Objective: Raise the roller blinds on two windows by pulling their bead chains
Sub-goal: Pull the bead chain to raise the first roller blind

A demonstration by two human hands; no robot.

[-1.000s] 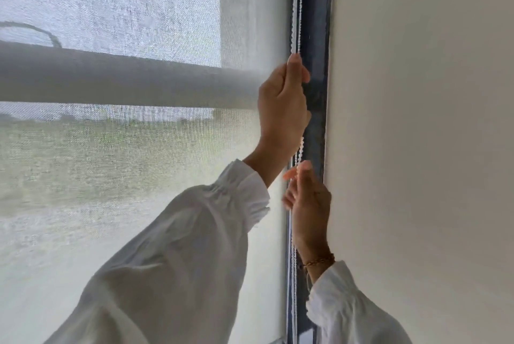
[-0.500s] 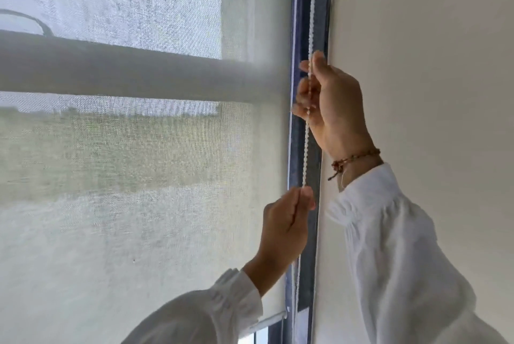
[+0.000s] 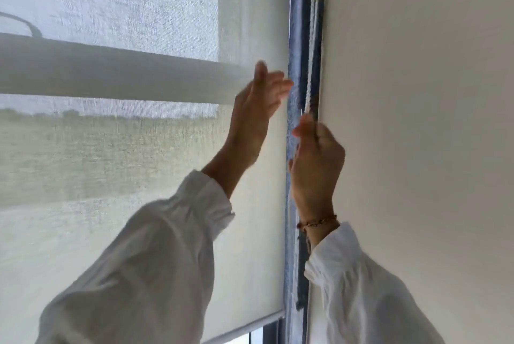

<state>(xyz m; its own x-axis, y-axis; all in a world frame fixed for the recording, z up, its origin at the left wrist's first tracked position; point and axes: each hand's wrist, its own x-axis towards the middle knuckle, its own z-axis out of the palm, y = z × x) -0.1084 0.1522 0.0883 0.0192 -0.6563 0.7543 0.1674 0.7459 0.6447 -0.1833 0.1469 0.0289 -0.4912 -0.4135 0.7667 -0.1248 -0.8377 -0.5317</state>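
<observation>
The bead chain (image 3: pixel 311 38), hanging between the roller blind (image 3: pixel 139 163) and the wall (image 3: pixel 417 121), is gripped by the right hand (image 3: pixel 317 160). The left hand (image 3: pixel 258 104) is held open, fingers spread, beside it.

Loose white sleeves (image 3: pixel 155 260) (gathered at the cuffs); thin brown beaded bracelet (image 3: pixel 317 222) on right wrist

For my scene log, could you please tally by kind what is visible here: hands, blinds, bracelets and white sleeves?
Hands: 2, left hand open, right hand gripping the bead chain
Roller blind: 1
Bracelet: 1
White sleeves: 2
Total: 6
</observation>
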